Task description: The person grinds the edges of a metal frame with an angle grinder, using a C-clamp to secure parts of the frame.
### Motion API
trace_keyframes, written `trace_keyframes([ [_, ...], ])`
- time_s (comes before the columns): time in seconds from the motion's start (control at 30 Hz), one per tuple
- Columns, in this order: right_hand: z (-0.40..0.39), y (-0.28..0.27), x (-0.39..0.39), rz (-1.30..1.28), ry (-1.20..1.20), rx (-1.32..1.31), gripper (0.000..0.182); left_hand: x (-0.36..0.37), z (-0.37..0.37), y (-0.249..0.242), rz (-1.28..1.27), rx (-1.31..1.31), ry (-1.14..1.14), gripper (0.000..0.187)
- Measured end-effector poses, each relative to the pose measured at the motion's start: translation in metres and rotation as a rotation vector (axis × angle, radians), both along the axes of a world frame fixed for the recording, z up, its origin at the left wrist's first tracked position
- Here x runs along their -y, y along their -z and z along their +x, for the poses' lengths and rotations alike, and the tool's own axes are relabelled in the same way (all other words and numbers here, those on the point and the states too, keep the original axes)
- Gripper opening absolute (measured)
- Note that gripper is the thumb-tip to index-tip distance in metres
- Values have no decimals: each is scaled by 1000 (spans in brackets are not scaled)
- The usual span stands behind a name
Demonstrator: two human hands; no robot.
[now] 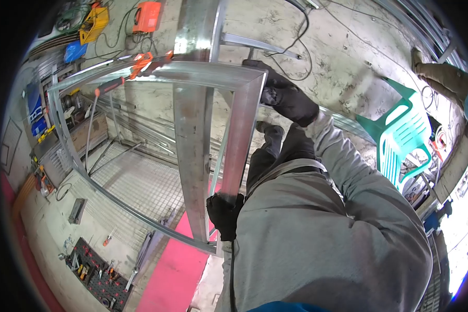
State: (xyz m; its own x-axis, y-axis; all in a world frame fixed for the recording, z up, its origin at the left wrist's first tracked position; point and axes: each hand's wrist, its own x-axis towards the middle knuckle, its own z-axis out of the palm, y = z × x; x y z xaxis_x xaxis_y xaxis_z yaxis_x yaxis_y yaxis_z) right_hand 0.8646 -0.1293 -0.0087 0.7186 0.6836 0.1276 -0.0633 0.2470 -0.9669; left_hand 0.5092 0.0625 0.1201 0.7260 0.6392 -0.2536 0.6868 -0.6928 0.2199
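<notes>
A large metal frame [156, 73] made of square tube stands upright in front of me, with a mitred corner beside my right hand. My left hand [225, 214], in a black glove, is closed round the lower part of the frame's near tube, close to my body. In another black glove, my right hand [286, 96] grips the frame at its upper right corner, and the tube hides part of its fingers. An orange clamp [141, 65] sits on the top tube, its dark-and-red handle hanging over the edge. Behind that tube rises a wide steel post [192, 151].
A green plastic chair [400, 130] stands at the right, near another person's leg [442, 78]. Wire mesh [140, 177] and metal bars lie on the floor. A black tool board [101, 275] is at lower left, beside a pink strip [174, 265]. Cables cross the floor [348, 57].
</notes>
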Motion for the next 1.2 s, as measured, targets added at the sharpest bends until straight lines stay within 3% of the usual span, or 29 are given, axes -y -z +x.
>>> trace_keyframes([
  [0.07,6,-14,-2,240,-57,-619,61,3,9,-5,39,-29,65,58],
  [0.1,9,-10,1,241,-70,-664,63,4,13,-8,61,-37,78,57],
  [0.2,16,10,17,-20,-71,-266,72,8,18,-13,13,-52,44,56],
  [0.27,36,-54,0,205,212,-373,51,10,17,-11,-5,-57,57,60],
  [0.3,43,-65,-8,212,191,-367,51,9,16,-11,-36,-91,57,66],
  [0.37,52,-84,-22,-278,275,198,64,10,22,-14,-30,-71,40,67],
  [0.4,58,-101,-31,-274,259,209,64,12,24,-15,-34,-59,42,69],
  [0.47,65,-136,-52,-762,87,590,71,12,22,-11,-29,-32,41,70],
  [0.6,69,-114,-75,-889,131,908,65,14,23,-7,-36,46,14,70],
  [0.93,92,-116,-82,-928,-16,1098,70,18,30,-5,51,243,4,64],
  [1.13,86,-117,-84,-999,-27,1058,68,20,28,-5,50,296,-7,62],
  [1.2,102,-100,-78,-855,-58,969,76,19,27,-5,120,333,51,62],
])
